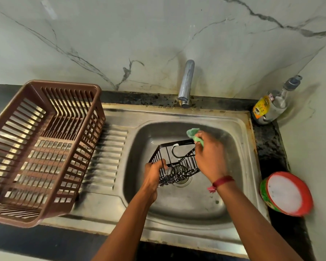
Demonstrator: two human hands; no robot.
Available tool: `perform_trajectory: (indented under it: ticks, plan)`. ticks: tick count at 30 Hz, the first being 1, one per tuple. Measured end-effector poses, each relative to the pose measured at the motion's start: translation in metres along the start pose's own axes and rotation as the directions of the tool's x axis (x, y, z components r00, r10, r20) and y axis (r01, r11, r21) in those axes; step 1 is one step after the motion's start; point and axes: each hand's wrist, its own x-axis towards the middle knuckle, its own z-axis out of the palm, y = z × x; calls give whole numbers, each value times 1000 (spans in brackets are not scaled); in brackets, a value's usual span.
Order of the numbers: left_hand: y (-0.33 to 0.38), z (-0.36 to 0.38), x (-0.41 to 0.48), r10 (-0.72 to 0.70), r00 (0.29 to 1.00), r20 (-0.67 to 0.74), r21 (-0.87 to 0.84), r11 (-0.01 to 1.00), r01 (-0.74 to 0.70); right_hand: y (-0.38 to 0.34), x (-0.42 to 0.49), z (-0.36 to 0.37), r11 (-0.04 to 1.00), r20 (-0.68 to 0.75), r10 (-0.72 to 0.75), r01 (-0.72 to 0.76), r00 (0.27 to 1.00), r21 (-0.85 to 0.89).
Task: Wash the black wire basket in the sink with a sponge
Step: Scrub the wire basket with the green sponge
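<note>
The black wire basket (177,161) is held tilted over the steel sink (233,147), above the drain. My left hand (154,174) grips its near left corner. My right hand (209,155) holds a green sponge (194,134) pressed against the basket's far right rim. A smear of white foam sits on the top rim bar. The basket's right side is partly hidden behind my right hand.
A brown plastic dish rack (41,147) stands on the ribbed drainboard at the left. The chrome tap (186,83) rises behind the bowl, with no water running. A clear bottle (275,102) stands at the back right, and a red-rimmed tub (286,194) of white cleaner sits on the right counter.
</note>
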Motion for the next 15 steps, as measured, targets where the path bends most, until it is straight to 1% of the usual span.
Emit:
perform_trajectory:
  ticks: [3, 6, 9, 11, 12, 13, 14, 15]
  plan:
    - [2, 5, -5, 17, 1000, -2, 44, 999, -17, -16, -16, 16, 994, 80, -80, 85, 994, -64]
    - [0, 10, -8, 43, 998, -35, 85, 996, -40, -33, -37, 34, 956, 87, -265, 274, 960, -105]
    - [-12, 4, 8, 14, 999, -30, 58, 998, -13, -27, -48, 38, 846, 108, -486, 497, 868, -191]
    - [-11, 0, 10, -20, 1000, -7, 55, 998, 20, -10, -46, 30, 754, 148, -588, 605, 796, -258]
    - [-5, -2, 3, -30, 1000, -6, 45, 999, 30, -1, -44, 25, 721, 161, -614, 632, 773, -285]
    - [3, -3, -8, -44, 999, 5, 21, 999, 44, 10, -42, 21, 715, 163, -616, 634, 770, -295]
    - [10, -3, -16, -65, 998, 25, -12, 998, 65, 20, -39, 17, 734, 154, -596, 613, 788, -292]
    - [14, -4, -23, -82, 996, 38, -43, 996, 84, 30, -35, 14, 775, 141, -553, 569, 822, -276]
